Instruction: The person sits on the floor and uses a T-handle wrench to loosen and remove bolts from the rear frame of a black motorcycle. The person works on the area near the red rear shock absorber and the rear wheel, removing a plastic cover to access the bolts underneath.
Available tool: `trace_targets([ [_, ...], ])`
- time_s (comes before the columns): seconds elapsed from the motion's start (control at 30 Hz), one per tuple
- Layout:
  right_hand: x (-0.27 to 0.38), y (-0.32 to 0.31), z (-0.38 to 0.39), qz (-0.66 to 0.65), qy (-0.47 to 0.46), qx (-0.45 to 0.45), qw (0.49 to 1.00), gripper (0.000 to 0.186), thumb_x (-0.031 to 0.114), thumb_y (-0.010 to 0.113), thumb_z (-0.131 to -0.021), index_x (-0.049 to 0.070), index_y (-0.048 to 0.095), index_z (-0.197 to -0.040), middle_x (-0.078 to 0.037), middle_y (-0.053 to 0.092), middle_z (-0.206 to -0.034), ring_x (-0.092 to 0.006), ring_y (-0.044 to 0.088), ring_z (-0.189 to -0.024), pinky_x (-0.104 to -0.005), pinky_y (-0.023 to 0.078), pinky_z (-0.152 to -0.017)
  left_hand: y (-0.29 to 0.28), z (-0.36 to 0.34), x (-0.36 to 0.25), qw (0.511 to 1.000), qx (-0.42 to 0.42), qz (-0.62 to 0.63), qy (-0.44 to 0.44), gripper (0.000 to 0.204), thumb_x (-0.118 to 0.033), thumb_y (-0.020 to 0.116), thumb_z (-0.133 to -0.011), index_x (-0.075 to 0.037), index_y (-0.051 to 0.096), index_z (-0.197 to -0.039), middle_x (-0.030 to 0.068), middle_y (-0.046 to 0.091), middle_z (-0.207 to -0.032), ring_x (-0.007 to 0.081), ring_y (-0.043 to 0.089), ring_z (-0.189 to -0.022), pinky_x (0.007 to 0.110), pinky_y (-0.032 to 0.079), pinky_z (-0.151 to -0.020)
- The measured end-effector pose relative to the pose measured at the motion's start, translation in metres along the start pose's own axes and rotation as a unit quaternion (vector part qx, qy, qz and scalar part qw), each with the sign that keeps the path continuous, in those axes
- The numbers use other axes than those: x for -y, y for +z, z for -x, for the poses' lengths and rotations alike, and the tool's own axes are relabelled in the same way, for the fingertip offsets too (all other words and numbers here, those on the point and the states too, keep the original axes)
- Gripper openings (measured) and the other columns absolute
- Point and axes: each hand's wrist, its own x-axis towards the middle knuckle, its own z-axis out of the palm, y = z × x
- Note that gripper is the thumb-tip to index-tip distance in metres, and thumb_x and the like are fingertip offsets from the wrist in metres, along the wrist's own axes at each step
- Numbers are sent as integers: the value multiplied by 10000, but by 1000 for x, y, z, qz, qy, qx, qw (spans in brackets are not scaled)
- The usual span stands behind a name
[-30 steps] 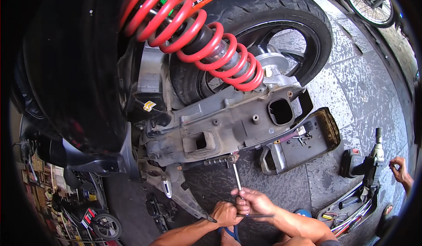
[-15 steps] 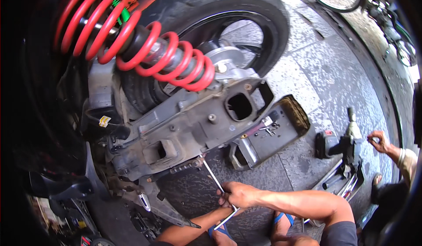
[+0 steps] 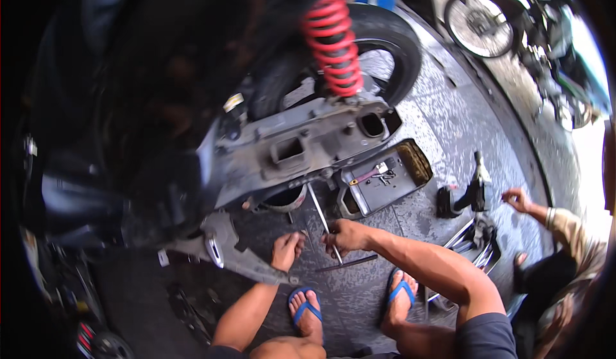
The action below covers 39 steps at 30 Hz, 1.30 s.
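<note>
Closed around the shaft of a long metal T-handle wrench, the right hand makes the one firm grip here, fingers wrapped tight just above the tool's crossbar, which lies low near the floor. From that grip the wrench slants up and to the left, its far tip meeting the underside of the grey engine case of a scooter, beside a round dark opening. The left hand holds nothing; its fingers are loosely spread and it rests by a grey metal bracket below the engine. Both feet wear blue flip-flops on the wet stone floor. Above the engine case a red coil spring runs up beside the black rear tyre. To the right of the wrench lies a dark plastic cover with small parts in it, then a black power tool standing on the floor. Further right, another person's hand reaches in, well apart from the wrench.
</note>
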Motion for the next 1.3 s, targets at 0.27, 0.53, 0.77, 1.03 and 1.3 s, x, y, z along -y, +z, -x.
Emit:
trace_targets([
  [0.27, 14, -9, 12, -24, -16, -2, 1000, 294, 195, 641, -861, -40, 612, -1037, -120, 710, -899, -172, 642, -718, -302, 512, -619, 56, -18, -57, 981, 49, 147, 113, 280, -329, 596, -952, -55, 643, -917, -45, 556, -714, 31, 478, -590, 197, 385, -516],
  [0.53, 21, 11, 6, 171, -57, -91, 979, 420, 387, 697, -860, -25, 638, -812, -49, 569, -652, -143, 543, -628, -313, 432, -580, 66, -40, -64, 970, 18, 235, 63, 247, -292, 709, -875, -82, 593, -821, -29, 556, -644, 45, 478, -503, 196, 380, -463],
  [0.77, 26, 8, 9, -145, 72, 46, 986, 281, 212, 531, -943, -15, 544, -1108, -142, 668, -1039, -197, 666, -833, -301, 511, -745, 59, -40, -65, 951, 87, 295, 46, 338, -334, 504, -990, -19, 625, -987, 53, 640, -732, 45, 451, -504, 183, 367, -461],
  [1.03, 27, 1, 5, 84, 13, -20, 996, 282, 243, 671, -873, -30, 623, -924, -78, 683, -777, -160, 640, -691, -288, 510, -606, 65, -55, -84, 970, 44, 235, 35, 288, -371, 619, -920, -83, 622, -941, -26, 559, -677, 30, 421, -500, 195, 322, -436],
  [1.3, 25, 9, 3, -114, 27, 28, 993, 351, 299, 514, -975, -42, 589, -1010, -111, 677, -819, -188, 651, -707, -299, 530, -666, 68, -58, -77, 948, 18, 314, 53, 303, -347, 557, -969, -58, 637, -932, 24, 635, -700, 35, 438, -485, 176, 347, -425],
])
